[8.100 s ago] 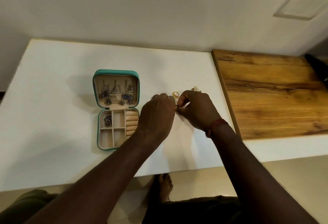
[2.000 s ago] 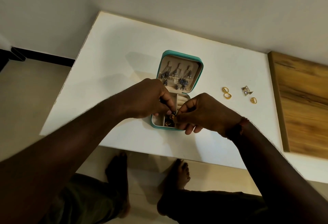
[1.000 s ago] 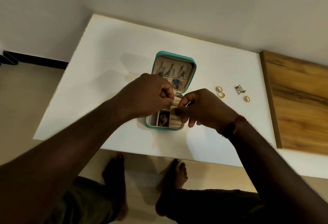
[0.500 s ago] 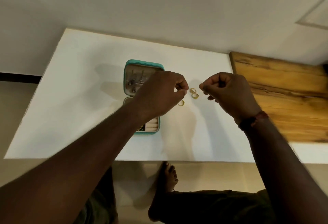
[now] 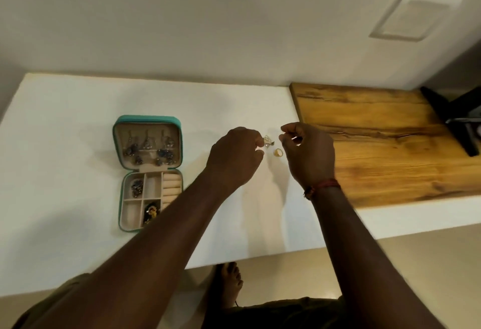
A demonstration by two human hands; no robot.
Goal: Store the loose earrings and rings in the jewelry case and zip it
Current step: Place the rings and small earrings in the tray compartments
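The teal jewelry case lies open on the white table, with dark earrings hung in its lid, several in its compartments and cream ring rolls at its right. To the right of the case, my left hand pinches a small silver earring at its fingertips, just above the table. My right hand hovers close beside it with thumb and fingers curled together; whether anything sits between them is hidden. One gold ring lies on the table between the two hands.
A wooden board covers the table's right part, with a black object at its far right corner. The wall runs along the back edge. My bare foot shows below the front edge.
Both hands left the case and moved right to the loose pieces. The left fingers closed on the silver earring. The view swung right, so the case now sits at the left.
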